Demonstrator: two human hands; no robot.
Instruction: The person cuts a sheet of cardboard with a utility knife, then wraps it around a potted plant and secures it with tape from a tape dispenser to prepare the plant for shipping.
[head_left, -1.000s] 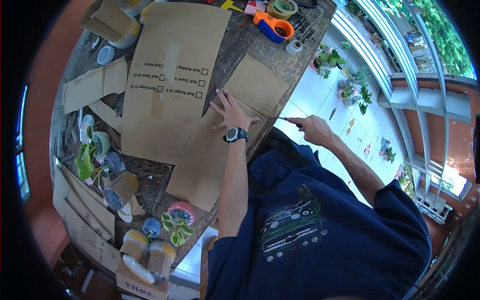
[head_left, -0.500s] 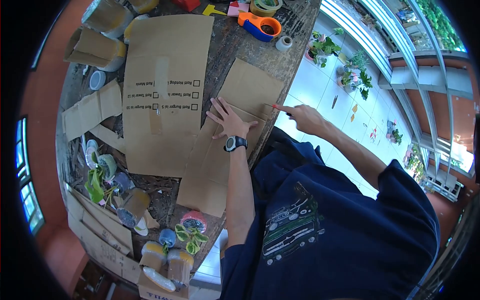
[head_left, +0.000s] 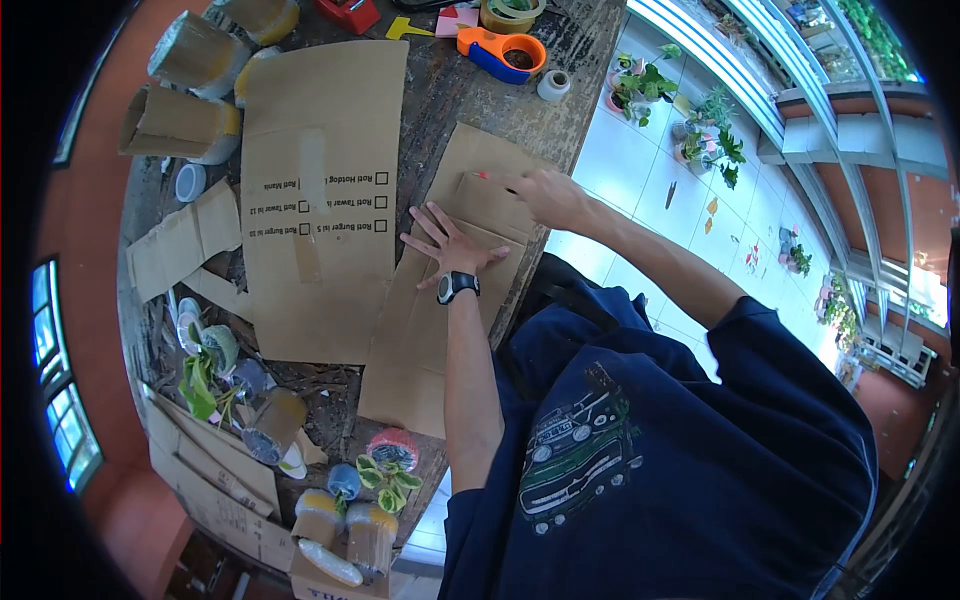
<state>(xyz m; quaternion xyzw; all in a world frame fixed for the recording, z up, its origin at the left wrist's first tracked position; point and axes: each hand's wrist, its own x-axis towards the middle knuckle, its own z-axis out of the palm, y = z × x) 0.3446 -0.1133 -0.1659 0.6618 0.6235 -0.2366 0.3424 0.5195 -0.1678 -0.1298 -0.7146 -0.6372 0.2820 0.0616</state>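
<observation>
Nearby, "Roti Burger" box (head_left: 320,180) (flattened) — left hand (head_left: 447,245) spread flat on cardboard (head_left: 440,320), right hand (head_left: 545,195) gripping cutter (head_left: 492,180).

Matt brown cardboard sheet (head_left: 450,300) lies on a rough, weathered wooden table (head_left: 470,100), near a glossy orange plastic tape dispenser (head_left: 500,52).

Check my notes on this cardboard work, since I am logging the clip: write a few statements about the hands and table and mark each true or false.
1. The left hand lies flat, fingers spread, on the plain cardboard sheet. True.
2. The right hand holds a thin tool with a red tip over that sheet. True.
3. The orange tape dispenser sits under the left hand. False: it lies at the table's far edge, apart from both hands.
4. The left wrist is bare. False: it wears a dark watch.
5. The printed cardboard lies beside the plain sheet. True.
</observation>
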